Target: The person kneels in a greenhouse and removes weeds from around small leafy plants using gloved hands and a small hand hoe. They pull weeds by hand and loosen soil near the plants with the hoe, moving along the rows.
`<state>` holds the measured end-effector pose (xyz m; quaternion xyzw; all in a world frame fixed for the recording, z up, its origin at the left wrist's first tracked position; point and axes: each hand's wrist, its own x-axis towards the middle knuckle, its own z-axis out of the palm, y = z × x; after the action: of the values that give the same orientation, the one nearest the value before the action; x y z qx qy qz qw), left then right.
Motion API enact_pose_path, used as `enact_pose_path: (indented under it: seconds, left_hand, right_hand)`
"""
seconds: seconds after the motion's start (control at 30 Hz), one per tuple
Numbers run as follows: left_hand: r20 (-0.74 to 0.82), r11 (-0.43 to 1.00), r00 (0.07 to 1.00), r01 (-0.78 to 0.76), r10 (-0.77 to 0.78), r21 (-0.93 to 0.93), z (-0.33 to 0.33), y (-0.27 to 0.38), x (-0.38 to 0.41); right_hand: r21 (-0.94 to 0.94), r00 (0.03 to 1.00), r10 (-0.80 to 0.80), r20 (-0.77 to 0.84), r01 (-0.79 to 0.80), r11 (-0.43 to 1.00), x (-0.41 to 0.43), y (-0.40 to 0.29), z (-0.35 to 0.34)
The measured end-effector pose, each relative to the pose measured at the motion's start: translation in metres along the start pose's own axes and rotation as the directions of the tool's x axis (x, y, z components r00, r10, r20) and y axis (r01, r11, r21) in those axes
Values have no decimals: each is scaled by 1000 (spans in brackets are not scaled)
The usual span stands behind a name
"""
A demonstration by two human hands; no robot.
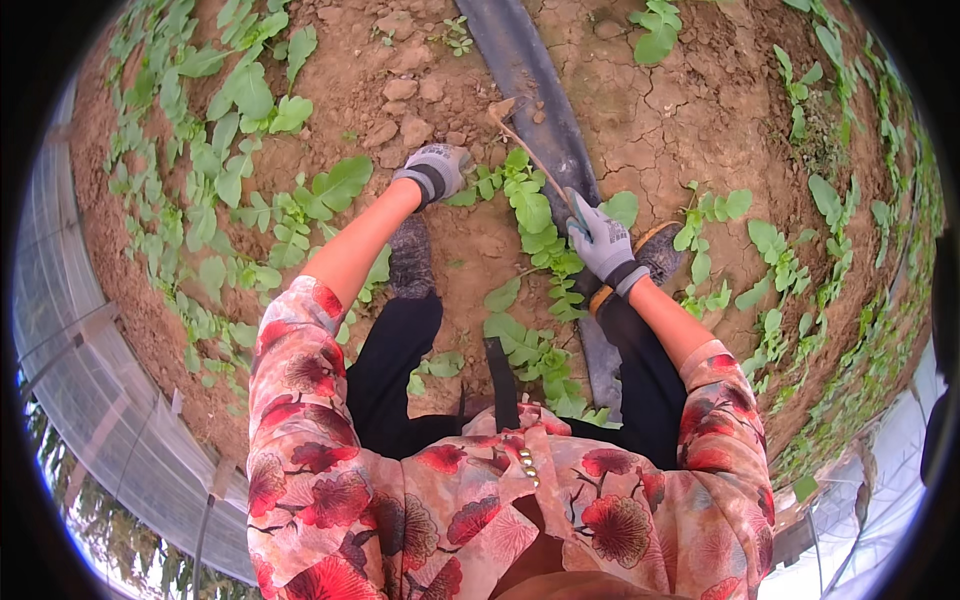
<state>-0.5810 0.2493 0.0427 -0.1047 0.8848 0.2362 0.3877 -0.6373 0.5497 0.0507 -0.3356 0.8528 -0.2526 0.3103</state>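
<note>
My left hand (439, 171), in a grey knitted glove, is at the soil beside the leaf tips of a lobed-leaf seedling (529, 206); its fingers are curled and partly hidden, so what they hold cannot be told. In my right hand (596, 234), gloved alike, is the thin handle of a small hand hoe (534, 156). The soil-coated blade (501, 110) points away from me, at the left edge of a black plastic irrigation hose (551, 112). Green plants stand in a row between my legs, left of the hose.
Clods of dry soil (400, 90) lie beyond my left hand. Dense leafy rows (247, 90) grow at the left, more plants (780, 262) at the right. My shoes (660, 251) stand on the cracked soil. A plastic-film greenhouse wall (82, 300) curves along the left.
</note>
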Motion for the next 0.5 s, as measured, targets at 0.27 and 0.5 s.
enact_pose_path:
  seconds: [0.27, 0.5]
  left_hand:
    - [-104, 998, 993, 51, -54, -33, -9, 1, 8]
    - [-234, 1000, 972, 9, -9, -2, -17, 9, 35]
  right_hand:
    - [14, 996, 21, -84, -20, 1000, -8, 5, -17]
    - [160, 975, 151, -162, -125, 979, 13, -2, -28]
